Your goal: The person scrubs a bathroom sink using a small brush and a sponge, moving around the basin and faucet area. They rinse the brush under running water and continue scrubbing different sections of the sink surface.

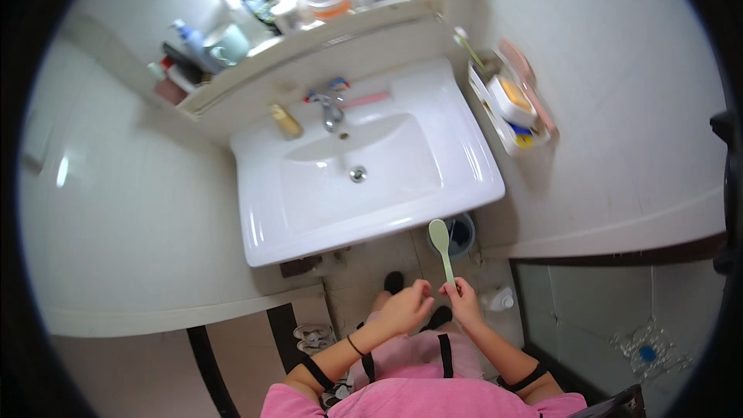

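In my right hand (pixel 462 301) is a pale green long-handled implement (pixel 440 235), held by the lower end of its handle. Its oval head points up towards the front edge of the white washbasin (pixel 371 232); whether it is a brush or a spoon does not show. My left hand (pixel 406 306) hovers just left of the handle, fingers loosely bent and apart, with nothing visible in it. Behind the implement's head, a bucket (pixel 464 236) stands on the floor, partly under the basin.
A chrome faucet (pixel 331 113), a yellowish bottle (pixel 285 122) and a pink-handled item (pixel 367 99) sit on the basin's back ledge. Toiletries crowd the shelf (pixel 313 35) above. A wall caddy (pixel 493 107) holds soap and a toothbrush. Shoes (pixel 313 337) and a white bottle (pixel 500 299) stand low.
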### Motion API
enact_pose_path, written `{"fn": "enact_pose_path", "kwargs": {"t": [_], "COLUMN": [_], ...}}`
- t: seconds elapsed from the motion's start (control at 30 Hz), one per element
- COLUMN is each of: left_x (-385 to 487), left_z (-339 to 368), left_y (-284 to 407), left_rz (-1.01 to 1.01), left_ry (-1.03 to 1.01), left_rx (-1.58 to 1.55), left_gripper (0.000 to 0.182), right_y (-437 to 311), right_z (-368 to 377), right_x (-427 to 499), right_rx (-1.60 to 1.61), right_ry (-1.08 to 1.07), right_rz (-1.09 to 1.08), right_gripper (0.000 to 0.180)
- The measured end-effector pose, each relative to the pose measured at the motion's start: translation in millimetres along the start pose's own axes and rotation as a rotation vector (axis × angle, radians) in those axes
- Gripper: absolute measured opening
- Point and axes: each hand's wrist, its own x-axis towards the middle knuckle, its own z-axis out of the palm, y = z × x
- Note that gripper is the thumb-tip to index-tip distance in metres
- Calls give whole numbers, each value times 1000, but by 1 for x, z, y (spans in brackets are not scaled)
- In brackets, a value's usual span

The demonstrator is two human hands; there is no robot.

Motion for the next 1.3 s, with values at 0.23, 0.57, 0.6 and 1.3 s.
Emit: {"fn": "enact_pose_path", "kwargs": {"t": [0.23,0.57,0.6,1.3], "left_x": [40,140,147,321], "left_z": [-184,-330,-332,-350], "left_y": [-52,-104,-103,-97], "left_rz": [16,-110,-69,344], "left_ry": [444,543,543,469], "left_rx": [-319,-101,-22,980], "left_gripper": [18,21,22,11], "right_y": [-92,-134,-135,-82], "right_z": [84,196,201,179], "right_x": [62,149,151,280], "right_rx": [-205,-235,-245,-293], "right_ry": [-74,-50,-49,-106], "right_rz": [39,70,67,351], "right_gripper": [16,21,25,31]}}
